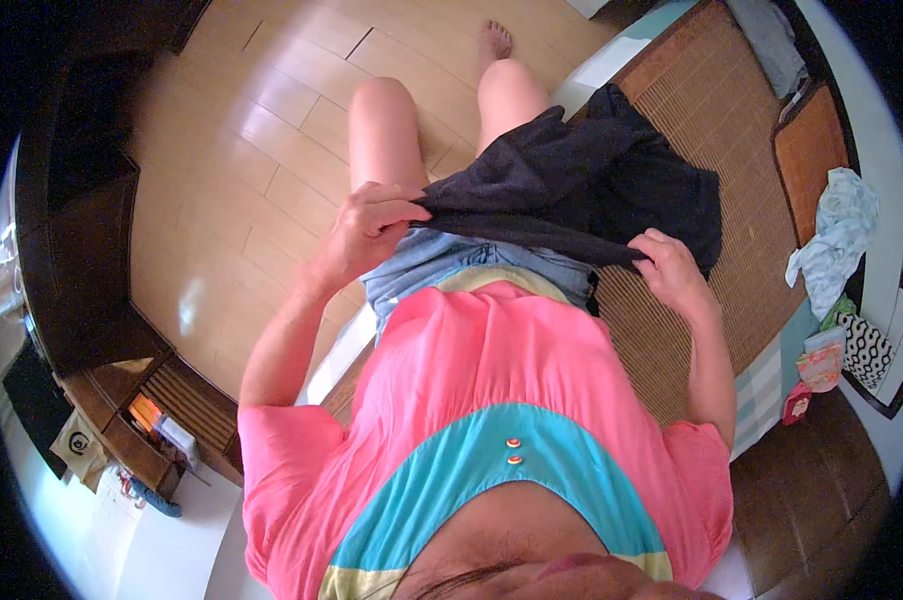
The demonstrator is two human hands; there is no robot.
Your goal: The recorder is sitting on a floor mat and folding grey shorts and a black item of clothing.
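A black cloth garment point(616, 176) lies across my lap and onto the woven mat to my right. My left hand point(372, 225) pinches one corner of it between thumb and fingers, above my thigh. At the other end of the same edge, my right hand point(669, 266) grips the fabric near the mat. Between the two hands the edge runs nearly straight, sagging a little over my denim shorts point(399, 266). Folds hide the garment's full shape, so its exact kind is unclear.
I sit at the edge of a bed with a brown woven mat point(751, 217). Crumpled light-blue cloth point(834, 232) and a patterned cloth point(864, 349) lie at the far right. Wooden floor point(218, 225) stretches ahead, with dark wooden furniture point(91, 300) along the left.
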